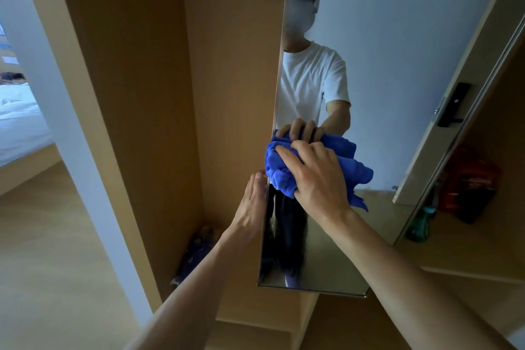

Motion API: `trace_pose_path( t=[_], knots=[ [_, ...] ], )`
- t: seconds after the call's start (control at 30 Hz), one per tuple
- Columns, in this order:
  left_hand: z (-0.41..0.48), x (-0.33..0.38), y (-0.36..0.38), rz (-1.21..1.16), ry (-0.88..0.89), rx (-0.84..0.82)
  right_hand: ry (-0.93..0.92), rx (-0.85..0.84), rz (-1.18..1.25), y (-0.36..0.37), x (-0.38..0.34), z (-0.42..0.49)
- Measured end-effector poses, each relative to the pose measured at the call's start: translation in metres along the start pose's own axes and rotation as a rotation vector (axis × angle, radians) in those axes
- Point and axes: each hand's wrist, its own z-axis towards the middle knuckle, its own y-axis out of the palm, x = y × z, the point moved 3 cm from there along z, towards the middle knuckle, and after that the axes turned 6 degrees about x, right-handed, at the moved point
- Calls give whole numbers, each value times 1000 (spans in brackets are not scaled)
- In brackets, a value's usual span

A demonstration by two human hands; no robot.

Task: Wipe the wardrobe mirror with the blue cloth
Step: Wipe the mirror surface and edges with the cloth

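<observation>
The left hand (251,204) lay flat and open against the mirror door's edge, likely steadying it. Beyond, the right hand (315,172) pressed the bunched blue cloth (279,172) onto the wardrobe mirror (397,51) (near its left edge), fingers spread for pressure.

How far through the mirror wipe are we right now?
Done: the blue cloth is bunched under the right hand, pressed on the mirror near its left edge. In hand: the left hand braces that edge. Left: cannot tell; no visible streaks separate wiped glass from unwiped.
</observation>
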Motion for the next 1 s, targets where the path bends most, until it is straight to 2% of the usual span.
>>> trace_pose_path(
  t=[0.3,0.57,1.0],
  knots=[
    [-1,-11,5,-197,-85,34,-10,-131,10,33,-14,-52],
    [-3,-7,7,-132,-69,73,-117,-306,-24,33,-20,-67],
    [-9,-20,3,41,-19,-4,20,-78,32,-21,39,-7]
  ],
)
